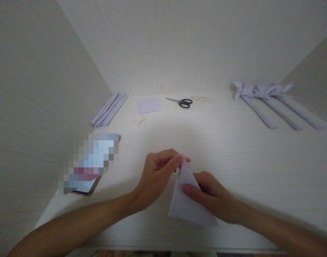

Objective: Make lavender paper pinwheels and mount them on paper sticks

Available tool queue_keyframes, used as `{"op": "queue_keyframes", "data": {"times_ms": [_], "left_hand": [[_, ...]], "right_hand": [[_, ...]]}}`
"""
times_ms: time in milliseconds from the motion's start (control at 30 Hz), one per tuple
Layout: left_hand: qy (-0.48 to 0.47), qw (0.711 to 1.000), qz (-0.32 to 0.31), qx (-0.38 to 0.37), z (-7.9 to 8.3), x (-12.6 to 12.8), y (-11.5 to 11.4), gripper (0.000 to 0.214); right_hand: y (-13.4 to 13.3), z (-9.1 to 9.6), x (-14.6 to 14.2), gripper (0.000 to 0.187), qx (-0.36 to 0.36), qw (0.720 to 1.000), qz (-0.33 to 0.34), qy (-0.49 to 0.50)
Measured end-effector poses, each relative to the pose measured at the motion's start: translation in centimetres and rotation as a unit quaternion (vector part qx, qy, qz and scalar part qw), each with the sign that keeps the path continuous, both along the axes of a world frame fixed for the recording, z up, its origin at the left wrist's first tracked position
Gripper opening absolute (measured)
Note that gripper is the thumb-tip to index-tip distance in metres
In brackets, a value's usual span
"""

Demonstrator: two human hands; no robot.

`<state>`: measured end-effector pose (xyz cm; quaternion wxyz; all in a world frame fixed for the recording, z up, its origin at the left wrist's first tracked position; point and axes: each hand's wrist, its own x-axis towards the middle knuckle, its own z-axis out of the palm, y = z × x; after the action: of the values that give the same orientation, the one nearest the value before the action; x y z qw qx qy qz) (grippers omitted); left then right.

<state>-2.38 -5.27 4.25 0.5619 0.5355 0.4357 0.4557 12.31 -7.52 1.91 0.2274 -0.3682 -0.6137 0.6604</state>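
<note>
A pale lilac sheet of paper, folded to a triangle, is held up over the near part of the table. My left hand pinches its top corner between thumb and fingers. On the right side, my right hand grips the same paper, thumb flat on the front face and fingers behind it. The fingertips behind the paper are hidden. The wide edge of the triangle hangs toward me.
On the white table lie black-handled scissors, a lilac paper square, small pale sticks and thin pale bits. Rolled paper tubes lie left, paper pinwheels on tubes right. A blurred phone lies near left.
</note>
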Motion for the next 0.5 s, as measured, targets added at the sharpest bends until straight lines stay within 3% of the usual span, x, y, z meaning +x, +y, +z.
{"op": "queue_keyframes", "data": {"times_ms": [100, 233, 500], "left_hand": [[-0.054, 0.998, -0.021, -0.04, -0.37, -0.11, -0.1, 0.029], [-0.047, 0.997, -0.024, -0.049, -0.4, -0.28, -0.14, 0.024], [0.013, 1.0, -0.018, 0.008, 0.2, -0.19, 0.18, 0.013]], "right_hand": [[0.01, -0.19, -0.03, 0.032, -0.002, 1.0, -0.008, 0.016], [-0.01, -0.09, -0.03, 0.032, 0.008, 1.0, -0.009, 0.013], [-0.05, -0.12, 0.0, 0.033, 0.024, 1.0, -0.005, -0.012]]}}
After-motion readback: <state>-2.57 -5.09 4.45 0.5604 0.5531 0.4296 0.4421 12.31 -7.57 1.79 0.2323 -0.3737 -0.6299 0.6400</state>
